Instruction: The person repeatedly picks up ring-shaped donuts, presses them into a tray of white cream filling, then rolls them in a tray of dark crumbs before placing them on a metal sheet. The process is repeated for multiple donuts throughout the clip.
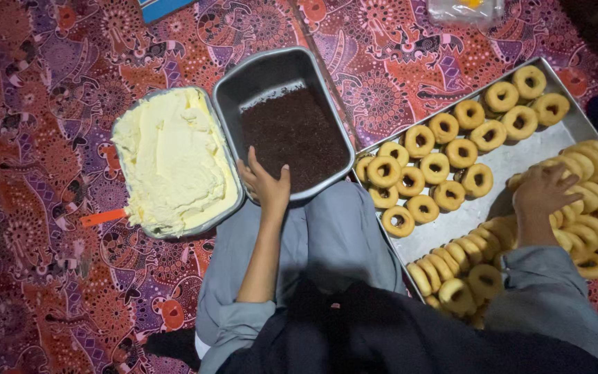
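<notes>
Both hands are seen from above, reaching out over grey-trousered knees. By the left hand the near rim of a metal pan is gripped, with the thumb and fingers curled over its edge. This pan is rectangular, grey and deep, and is part filled with dark brown sprinkles that are banked toward the near side, while bare metal is left showing at the far end. The right hand is laid on a row of doughnuts in a large flat tray; its fingers are bent down among them, but whether one is actually grasped cannot be told. The doughnuts are golden-brown rings, plain and unglazed. Some are stood on edge in packed rows at the near and right parts of the tray, and others are laid flat in loose lines running toward its far corner, with a bare strip of tray between. Just left of the sprinkle pan, touching it, a second container is heaped with pale yellow cream, and an orange handle juts from its near left corner. Everything is set on a red and purple patterned cloth.
</notes>
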